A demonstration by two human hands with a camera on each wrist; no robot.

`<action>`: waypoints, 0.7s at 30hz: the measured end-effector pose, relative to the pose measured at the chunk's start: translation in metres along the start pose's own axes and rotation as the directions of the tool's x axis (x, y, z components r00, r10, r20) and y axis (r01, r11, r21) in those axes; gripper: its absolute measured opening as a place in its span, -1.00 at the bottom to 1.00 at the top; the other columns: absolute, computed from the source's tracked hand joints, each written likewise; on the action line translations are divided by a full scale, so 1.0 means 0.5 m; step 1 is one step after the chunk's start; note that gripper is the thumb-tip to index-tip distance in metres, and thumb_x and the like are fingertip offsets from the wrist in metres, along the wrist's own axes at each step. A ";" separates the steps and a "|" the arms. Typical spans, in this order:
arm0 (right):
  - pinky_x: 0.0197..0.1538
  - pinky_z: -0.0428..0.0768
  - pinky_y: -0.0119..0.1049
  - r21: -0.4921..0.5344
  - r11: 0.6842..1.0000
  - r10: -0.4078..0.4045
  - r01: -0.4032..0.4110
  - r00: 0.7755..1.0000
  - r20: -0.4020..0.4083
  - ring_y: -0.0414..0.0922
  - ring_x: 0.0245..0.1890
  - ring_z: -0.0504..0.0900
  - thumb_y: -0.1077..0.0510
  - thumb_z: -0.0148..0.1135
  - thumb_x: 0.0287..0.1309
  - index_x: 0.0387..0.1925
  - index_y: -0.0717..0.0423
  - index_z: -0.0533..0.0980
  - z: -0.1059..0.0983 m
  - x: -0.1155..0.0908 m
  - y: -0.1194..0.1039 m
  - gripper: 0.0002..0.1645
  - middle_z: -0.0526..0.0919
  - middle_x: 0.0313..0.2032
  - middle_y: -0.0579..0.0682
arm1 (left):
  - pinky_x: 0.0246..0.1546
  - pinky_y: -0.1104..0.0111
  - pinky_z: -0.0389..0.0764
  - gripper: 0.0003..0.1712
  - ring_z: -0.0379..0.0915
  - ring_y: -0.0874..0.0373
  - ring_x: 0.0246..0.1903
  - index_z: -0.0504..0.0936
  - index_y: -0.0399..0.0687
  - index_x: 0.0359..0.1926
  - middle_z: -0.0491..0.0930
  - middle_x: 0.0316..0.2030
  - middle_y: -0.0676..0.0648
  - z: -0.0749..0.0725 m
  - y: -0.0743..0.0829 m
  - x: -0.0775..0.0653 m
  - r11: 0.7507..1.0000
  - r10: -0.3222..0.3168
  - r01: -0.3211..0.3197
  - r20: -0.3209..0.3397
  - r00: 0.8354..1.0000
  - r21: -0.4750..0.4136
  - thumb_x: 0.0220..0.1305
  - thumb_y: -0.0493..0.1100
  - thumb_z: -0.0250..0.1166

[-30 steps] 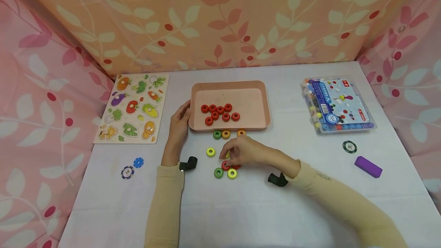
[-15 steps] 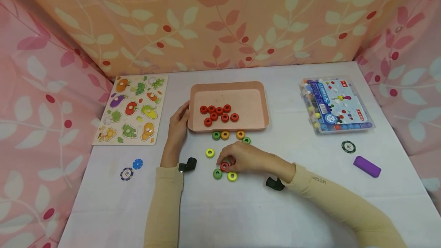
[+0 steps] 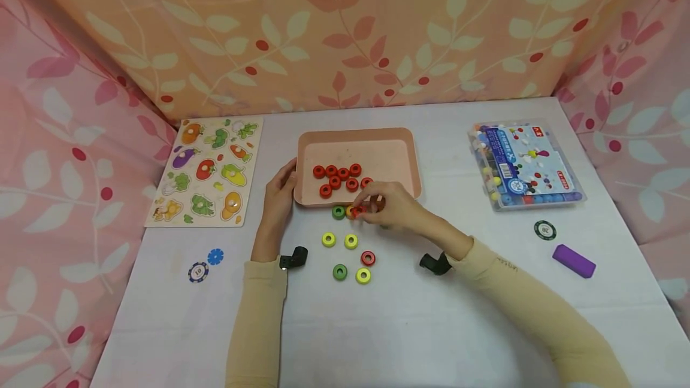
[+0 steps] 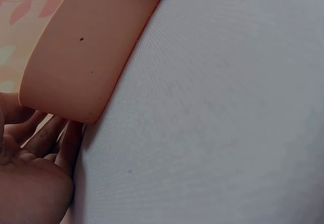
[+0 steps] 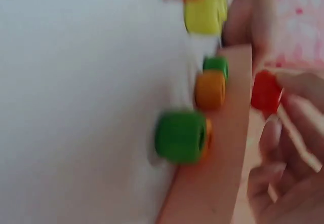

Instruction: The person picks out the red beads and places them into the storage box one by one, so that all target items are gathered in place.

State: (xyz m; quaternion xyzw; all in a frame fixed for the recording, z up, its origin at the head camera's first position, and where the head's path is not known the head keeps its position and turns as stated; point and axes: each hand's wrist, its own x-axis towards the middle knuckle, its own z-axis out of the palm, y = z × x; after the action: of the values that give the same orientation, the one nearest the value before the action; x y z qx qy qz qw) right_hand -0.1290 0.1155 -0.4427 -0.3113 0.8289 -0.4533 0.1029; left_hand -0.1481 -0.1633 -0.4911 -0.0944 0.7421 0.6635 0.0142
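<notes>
My right hand point(image 3: 398, 205) pinches a red bead point(image 5: 266, 91) between thumb and fingers, over the near rim of the pink tray point(image 3: 390, 157). My left hand point(image 3: 277, 196) rests against the tray's left end, its fingers at the outer wall in the left wrist view. Several red beads point(image 3: 335, 182) lie together in the tray. Along its near side stand a green bead point(image 3: 338, 212) and an orange bead point(image 5: 209, 89), partly covered by my right hand in the head view. Closer to me lie yellow beads point(image 3: 351, 241), another red bead point(image 3: 368, 258) and a green bead point(image 3: 340, 272).
A vegetable puzzle board point(image 3: 202, 172) lies at the back left, with a chip point(image 3: 197, 272) and a blue disc point(image 3: 215, 256) before it. On the right are a clear box of colourful pieces point(image 3: 525, 163), a dark chip point(image 3: 545, 230) and a purple block point(image 3: 574, 261).
My right hand has picked up a red bead from the loose group and carried it forward to the tray's near rim. My left hand has stayed at the tray.
</notes>
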 end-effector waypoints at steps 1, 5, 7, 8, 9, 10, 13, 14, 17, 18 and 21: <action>-0.40 0.49 -0.38 0.000 1.000 0.021 -0.021 0.999 -0.039 -0.07 -0.40 0.53 0.23 0.52 0.03 -0.22 0.06 0.71 -0.009 0.006 0.004 -0.78 0.69 -0.30 -0.05 | 0.43 0.22 0.29 -0.49 0.18 0.15 0.44 0.34 0.07 0.47 0.32 0.44 0.00 0.000 -0.003 0.002 1.000 0.006 -0.006 0.000 1.000 -0.007 0.56 -0.11 0.02; -0.41 0.48 -0.38 -0.004 0.992 0.121 -0.123 0.980 -0.156 -0.09 -0.40 0.53 0.24 0.51 0.03 -0.22 0.13 0.71 -0.039 0.029 0.026 -0.78 0.71 -0.24 -0.02 | 0.42 0.22 0.31 -0.50 0.21 0.17 0.41 0.38 0.08 0.45 0.36 0.42 0.01 0.000 -0.011 0.005 1.000 0.028 -0.028 -0.009 1.000 -0.013 0.56 -0.07 0.04; -0.38 0.49 -0.37 -0.024 0.987 0.153 -0.160 0.970 -0.187 -0.09 -0.39 0.54 0.25 0.49 0.05 -0.21 0.14 0.70 -0.050 0.038 0.040 -0.78 0.71 -0.22 0.00 | 0.40 0.21 0.32 -0.50 0.24 0.16 0.40 0.39 0.07 0.44 0.38 0.40 -0.01 0.001 -0.011 0.005 0.999 0.039 -0.039 -0.015 0.999 -0.011 0.55 -0.07 0.04; -0.37 0.49 -0.37 -0.034 0.984 0.167 -0.177 0.966 -0.198 -0.09 -0.38 0.54 0.25 0.48 0.06 -0.20 0.14 0.70 -0.054 0.043 0.048 -0.78 0.71 -0.20 0.01 | 0.40 0.21 0.33 -0.50 0.24 0.17 0.39 0.39 0.07 0.44 0.39 0.40 0.00 0.002 -0.010 0.005 0.999 0.041 -0.041 -0.018 0.999 -0.005 0.55 -0.06 0.04; -0.36 0.50 -0.36 -0.041 0.980 0.182 -0.194 0.962 -0.206 -0.09 -0.38 0.55 0.26 0.47 0.06 -0.20 0.14 0.70 -0.058 0.047 0.054 -0.78 0.71 -0.20 0.02 | 0.39 0.21 0.34 -0.50 0.25 0.18 0.38 0.40 0.07 0.43 0.39 0.39 0.00 0.002 -0.010 0.005 0.999 0.042 -0.042 -0.020 0.999 -0.001 0.55 -0.06 0.04; -0.33 0.51 -0.35 -0.049 0.977 0.193 -0.208 0.958 -0.213 -0.09 -0.37 0.56 0.26 0.46 0.07 -0.19 0.15 0.69 -0.060 0.050 0.059 -0.78 0.70 -0.19 0.03 | 0.39 0.21 0.35 -0.50 0.26 0.18 0.38 0.40 0.08 0.43 0.39 0.39 0.00 0.002 -0.010 0.004 0.999 0.043 -0.043 -0.020 0.999 0.003 0.55 -0.05 0.04; -0.32 0.52 -0.34 -0.059 0.969 0.222 -0.241 0.949 -0.226 -0.08 -0.36 0.57 0.25 0.46 0.09 -0.18 0.15 0.69 -0.064 0.062 0.073 -0.78 0.69 -0.16 0.04 | 0.38 0.23 0.37 -0.51 0.27 0.20 0.37 0.41 0.09 0.43 0.41 0.38 0.02 0.002 -0.010 0.003 0.999 0.040 -0.040 -0.024 0.999 0.009 0.55 -0.05 0.05; -0.32 0.52 -0.34 -0.055 0.968 0.227 -0.245 0.947 -0.227 -0.07 -0.36 0.57 0.25 0.47 0.09 -0.18 0.15 0.68 -0.064 0.066 0.077 -0.78 0.69 -0.17 0.04 | 0.38 0.23 0.37 -0.51 0.27 0.21 0.37 0.41 0.09 0.43 0.41 0.38 0.02 0.001 -0.010 0.003 0.999 0.041 -0.041 -0.024 0.999 0.009 0.55 -0.05 0.05; -0.34 0.51 -0.34 -0.040 0.968 0.233 -0.249 0.945 -0.229 -0.05 -0.37 0.58 0.24 0.47 0.09 -0.18 0.18 0.68 -0.062 0.079 0.083 -0.78 0.69 -0.18 0.06 | 0.39 0.23 0.35 -0.51 0.25 0.20 0.38 0.40 0.09 0.43 0.40 0.39 0.03 0.000 -0.010 0.003 0.999 0.039 -0.039 -0.022 0.999 0.007 0.55 -0.06 0.04; -0.34 0.51 -0.34 -0.038 0.967 0.237 -0.252 0.944 -0.228 -0.04 -0.37 0.58 0.24 0.47 0.10 -0.18 0.19 0.67 -0.060 0.083 0.083 -0.77 0.69 -0.18 0.07 | 0.39 0.22 0.34 -0.51 0.24 0.19 0.39 0.40 0.10 0.43 0.39 0.39 0.03 -0.001 -0.010 0.003 0.999 0.038 -0.038 -0.020 0.999 0.005 0.55 -0.06 0.04; -0.35 0.54 -0.33 -0.062 0.961 0.250 -0.271 0.940 -0.231 -0.07 -0.37 0.61 0.24 0.47 0.10 -0.19 0.18 0.68 -0.052 0.093 0.084 -0.79 0.70 -0.23 0.07 | 0.39 0.23 0.35 -0.51 0.24 0.19 0.39 0.40 0.11 0.43 0.39 0.40 0.03 -0.001 -0.009 0.003 0.999 0.034 -0.034 -0.019 0.999 0.006 0.56 -0.07 0.04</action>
State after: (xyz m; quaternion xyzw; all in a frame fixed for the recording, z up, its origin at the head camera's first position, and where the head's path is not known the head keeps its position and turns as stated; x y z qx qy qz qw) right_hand -0.1952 0.1214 -0.4568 -0.1511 0.8892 -0.4283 0.0547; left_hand -0.1489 -0.1642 -0.4958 -0.0879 0.7456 0.6605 -0.0039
